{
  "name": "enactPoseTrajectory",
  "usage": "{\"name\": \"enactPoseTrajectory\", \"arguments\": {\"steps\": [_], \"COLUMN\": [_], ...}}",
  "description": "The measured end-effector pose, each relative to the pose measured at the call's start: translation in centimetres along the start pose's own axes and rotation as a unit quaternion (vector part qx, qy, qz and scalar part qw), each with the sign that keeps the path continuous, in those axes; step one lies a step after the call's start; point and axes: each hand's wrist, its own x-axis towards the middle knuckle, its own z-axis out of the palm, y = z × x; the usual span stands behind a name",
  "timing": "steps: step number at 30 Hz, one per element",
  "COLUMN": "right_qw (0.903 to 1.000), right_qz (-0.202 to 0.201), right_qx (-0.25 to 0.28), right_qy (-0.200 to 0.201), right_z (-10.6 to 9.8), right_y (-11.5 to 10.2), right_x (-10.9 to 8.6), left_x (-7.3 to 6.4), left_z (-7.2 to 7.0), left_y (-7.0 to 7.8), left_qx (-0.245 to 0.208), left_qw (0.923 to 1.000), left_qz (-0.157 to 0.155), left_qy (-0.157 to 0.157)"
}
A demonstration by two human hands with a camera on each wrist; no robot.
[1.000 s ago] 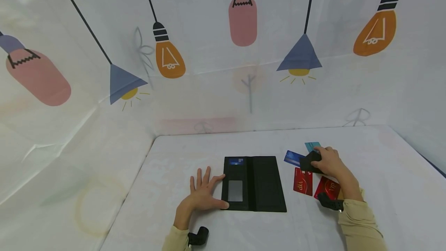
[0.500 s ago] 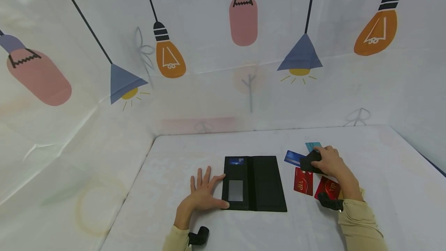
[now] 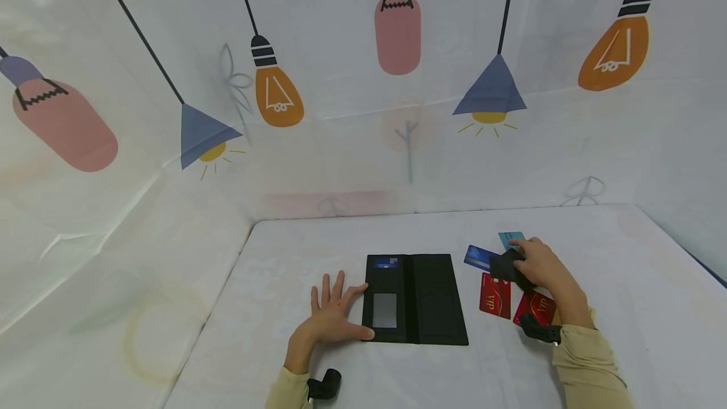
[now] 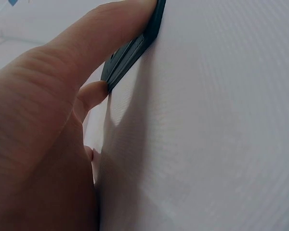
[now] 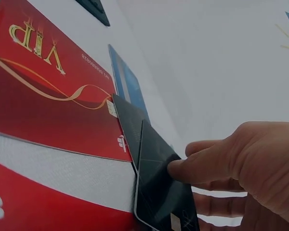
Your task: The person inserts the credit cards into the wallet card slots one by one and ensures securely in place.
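A black bifold card wallet (image 3: pixel 440 302) lies spread flat, a blue card (image 3: pixel 386 262) showing in a slot on its left half. My left hand (image 3: pixel 326 322) is spread beside it, the thumb on the lower left corner and the index fingertip at the left edge. On the right, my right hand (image 3: pixel 541 265) pinches a black card (image 5: pixel 159 178) between thumb and fingers, tilted in the right wrist view. A second black card (image 5: pixel 128 115) lies partly under it. Around the hand are two red VIP cards (image 3: pixel 495 296) (image 3: pixel 535 308).
A blue card (image 3: pixel 479 257) and a light blue card (image 3: pixel 511 238) lie left of and beyond the right hand. Part of a yellowish card (image 3: pixel 592 313) shows by the right wrist. The white table (image 3: pixel 420 377) meets printed white sheeting (image 3: pixel 341 163) at its back edge.
The right hand has shifted slightly, turning its black card so that it now fans out from the black card beneath. The left hand and wallet stay put.
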Motion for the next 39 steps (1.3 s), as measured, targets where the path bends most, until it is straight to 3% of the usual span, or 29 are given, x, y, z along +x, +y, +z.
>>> {"name": "enactPoseTrajectory", "arguments": {"steps": [11, 28, 39], "right_qw": [0.9998, 0.9994, 0.9978], "right_qz": [0.002, 0.000, -0.049], "right_qx": [-0.011, 0.029, 0.041], "right_qy": [-0.015, -0.021, 0.021], "right_z": [-0.39, -0.74, -0.94], "right_y": [-0.18, -0.05, 0.11], "right_x": [-0.25, -0.88, -0.86], "left_x": [-0.02, 0.01, -0.01], "left_z": [-0.06, -0.19, -0.09], "left_y": [0.03, 0.08, 0.04], "left_qx": [0.001, 0.000, -0.001], "left_qw": [1.0000, 1.0000, 1.0000], "left_qz": [0.002, 0.004, 0.003], "left_qy": [0.001, -0.002, -0.003]}}
